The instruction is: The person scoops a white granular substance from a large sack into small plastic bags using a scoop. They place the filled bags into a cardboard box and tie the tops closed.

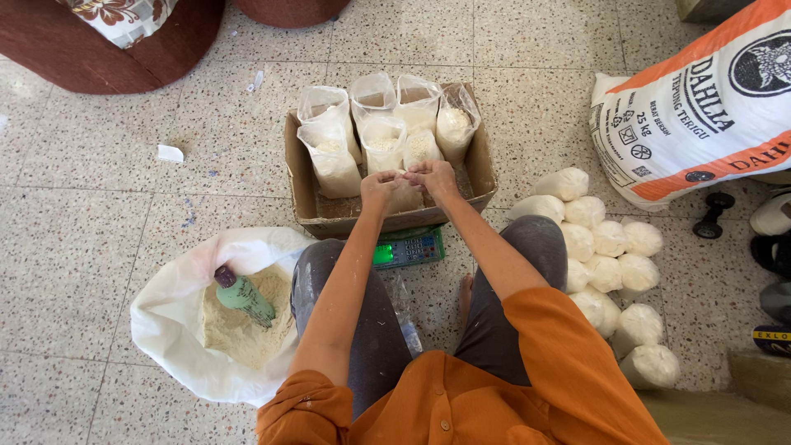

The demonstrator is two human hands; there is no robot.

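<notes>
My left hand (379, 188) and my right hand (432, 176) meet at the top of a small clear plastic bag of flour (404, 199), pinching its neck. The bag stands at the front of a shallow cardboard box (302, 177) on the floor. Behind it in the box stand several open clear bags of flour (383, 140), upright and unsealed. A green digital scale (409, 249) lies on the floor just in front of the box, between my knees.
A white sack of loose flour (169, 321) with a green bottle-shaped scoop (243, 295) is at my left. Several tied flour bags (610, 241) are piled at my right. A big printed flour sack (700, 107) lies far right. Sandals (774, 247) are at the right edge.
</notes>
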